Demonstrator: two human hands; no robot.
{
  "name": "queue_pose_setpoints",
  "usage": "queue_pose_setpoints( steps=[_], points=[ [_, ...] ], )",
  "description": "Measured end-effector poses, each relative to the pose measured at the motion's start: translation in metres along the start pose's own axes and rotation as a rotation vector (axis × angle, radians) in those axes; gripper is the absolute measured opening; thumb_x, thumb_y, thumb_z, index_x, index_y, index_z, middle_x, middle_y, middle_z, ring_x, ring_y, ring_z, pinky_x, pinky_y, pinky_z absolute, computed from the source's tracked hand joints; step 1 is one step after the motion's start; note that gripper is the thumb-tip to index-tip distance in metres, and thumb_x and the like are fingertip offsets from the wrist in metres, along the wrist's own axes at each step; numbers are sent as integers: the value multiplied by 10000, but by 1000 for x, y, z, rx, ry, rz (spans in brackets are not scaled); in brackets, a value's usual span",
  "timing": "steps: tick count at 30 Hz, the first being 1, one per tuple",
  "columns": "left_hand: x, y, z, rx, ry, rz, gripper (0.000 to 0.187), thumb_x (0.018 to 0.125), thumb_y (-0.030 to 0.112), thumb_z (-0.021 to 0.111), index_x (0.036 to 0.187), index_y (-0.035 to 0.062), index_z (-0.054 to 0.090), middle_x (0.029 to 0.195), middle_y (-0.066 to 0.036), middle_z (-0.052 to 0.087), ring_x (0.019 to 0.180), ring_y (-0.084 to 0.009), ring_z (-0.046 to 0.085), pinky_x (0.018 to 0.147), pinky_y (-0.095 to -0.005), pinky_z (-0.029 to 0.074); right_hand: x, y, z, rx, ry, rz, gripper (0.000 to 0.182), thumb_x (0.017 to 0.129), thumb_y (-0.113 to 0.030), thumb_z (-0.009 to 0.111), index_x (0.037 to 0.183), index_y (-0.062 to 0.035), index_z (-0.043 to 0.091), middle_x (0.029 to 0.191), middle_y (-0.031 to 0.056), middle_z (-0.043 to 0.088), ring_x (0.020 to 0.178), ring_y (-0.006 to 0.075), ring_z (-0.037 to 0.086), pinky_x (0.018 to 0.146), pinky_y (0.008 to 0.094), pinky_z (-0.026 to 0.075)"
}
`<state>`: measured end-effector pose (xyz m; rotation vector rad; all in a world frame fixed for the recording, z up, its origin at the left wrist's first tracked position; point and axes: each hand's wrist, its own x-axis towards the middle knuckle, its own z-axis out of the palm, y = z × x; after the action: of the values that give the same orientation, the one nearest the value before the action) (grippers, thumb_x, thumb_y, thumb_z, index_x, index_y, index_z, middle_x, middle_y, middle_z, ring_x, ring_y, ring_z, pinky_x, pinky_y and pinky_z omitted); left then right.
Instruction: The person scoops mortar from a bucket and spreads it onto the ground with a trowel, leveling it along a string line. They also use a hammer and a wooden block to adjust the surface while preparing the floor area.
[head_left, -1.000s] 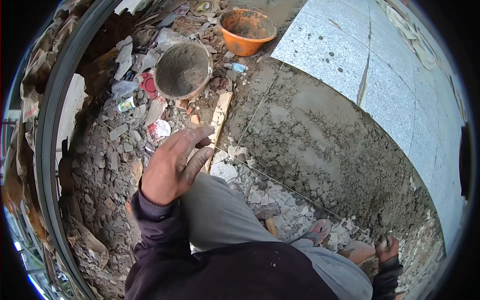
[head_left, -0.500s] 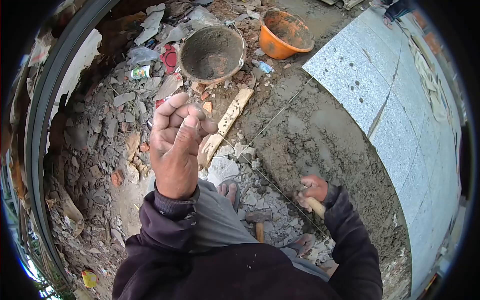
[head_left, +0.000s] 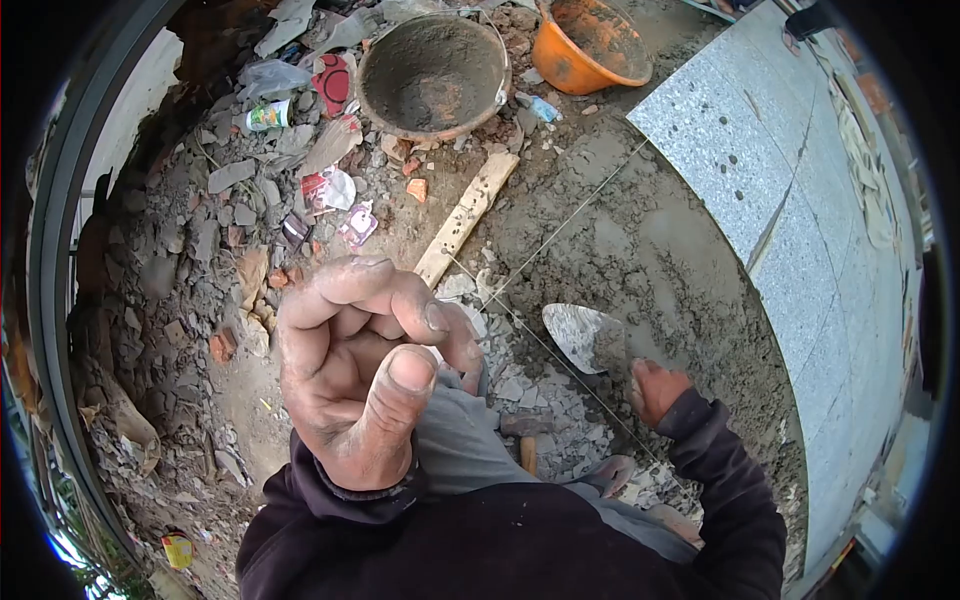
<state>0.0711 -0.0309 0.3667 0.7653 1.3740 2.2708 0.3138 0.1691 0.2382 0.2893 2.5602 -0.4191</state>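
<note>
At the left edge of the wet mortar (head_left: 690,285), I have the trowel (head_left: 580,338) in my right hand (head_left: 660,392). The fingers are closed around the handle, which they mostly hide from my camera. The blade, smeared grey, points up and left just beside a string (head_left: 600,403) that runs slantwise over the stone chips (head_left: 570,425). From this angle I cannot tell whether the blade touches the ground.

My left hand (head_left: 350,380) is held up close to the camera, unclenched, its fingers half curled and the thumb apart from them. Beyond it a plank (head_left: 470,215) slants across the soil. Below the trowel a hammer (head_left: 527,425) lies on the chips, its handle toward me.

Further off sits a dark pan (head_left: 385,75), coated inside with grey, and to its right an orange tub (head_left: 570,65). Pale slabs (head_left: 720,140) border the mortar on the right, with dark spots near one corner. Rubble (head_left: 190,340) covers the left side, a cup (head_left: 268,116) lying among it.
</note>
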Motion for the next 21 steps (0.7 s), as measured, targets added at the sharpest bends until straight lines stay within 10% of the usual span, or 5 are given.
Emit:
queue_pose_setpoints(
  steps=[13, 21],
  points=[
    [13, -16, 11, -96, -66, -132, 425, 819, 69, 486, 1204, 34, 310, 878, -94, 466, 690, -170, 499, 683, -350, 433, 84, 29, 11, 46, -165, 432, 292, 870, -193, 295, 1017, -24, 482, 900, 196, 581, 826, 341, 570, 678, 425, 459],
    [-8, -8, 16, -38, -180, -161, 439, 821, 115, 495, 1206, 15, 309, 934, -71, 445, 777, -162, 450, 724, -319, 390, -135, 100, -7, 19, -71, 889, 346, 717, -201, 531, 1032, -59, 518, 844, 174, 583, 787, 348, 566, 683, 421, 458]
  ],
)
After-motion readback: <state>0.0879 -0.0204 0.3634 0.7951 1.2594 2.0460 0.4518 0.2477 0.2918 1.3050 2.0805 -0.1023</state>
